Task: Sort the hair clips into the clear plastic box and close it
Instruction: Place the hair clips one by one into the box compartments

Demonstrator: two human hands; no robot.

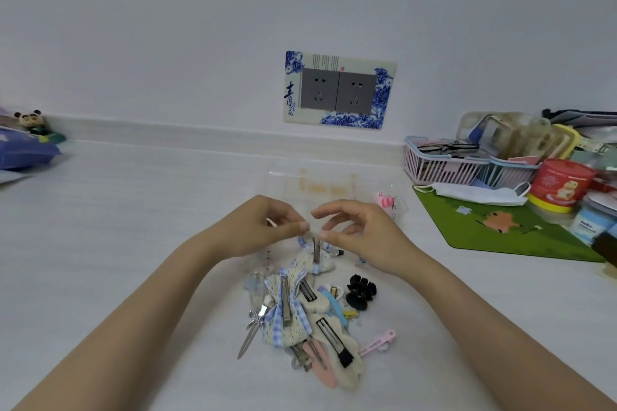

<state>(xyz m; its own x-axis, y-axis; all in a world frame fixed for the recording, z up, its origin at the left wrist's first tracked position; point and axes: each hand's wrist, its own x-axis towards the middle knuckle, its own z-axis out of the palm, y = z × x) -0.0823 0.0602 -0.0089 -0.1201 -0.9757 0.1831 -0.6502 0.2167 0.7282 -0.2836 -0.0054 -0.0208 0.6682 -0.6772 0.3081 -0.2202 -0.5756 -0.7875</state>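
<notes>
Head view: both hands meet just above the far end of the pile of hair clips (300, 314), which lies on the white table (133, 210). The left hand (257, 227) pinches the top of a bow clip (315, 252) between thumb and forefinger, its other fingers curled loosely. The right hand (360, 233) pinches the same spot from the other side, thumb tip against the clip's upper end and the remaining fingers bent and spread. The bow clip hangs down from the fingertips with its metal bar upright, and its blue checked ribbon and lace touch the top of the pile.

Beyond the pile, behind the hands, stands the clear plastic box (334, 173); its walls are faint and I cannot tell how its lid sits. A pink clip (384, 202) shows through its right side. Just right of the pile sits a black claw clip (360, 290), and at the pile's near right corner lies a pale pink slide (377, 344).

Well to the right of the pile is a green mat (494, 233) with a face mask (474, 192) at its far edge, a pink basket (440, 163) and a red tin (561, 183). On the wall beyond the pile is a double socket (337, 90). Far left of the pile stands a small panda figure (28, 118).
</notes>
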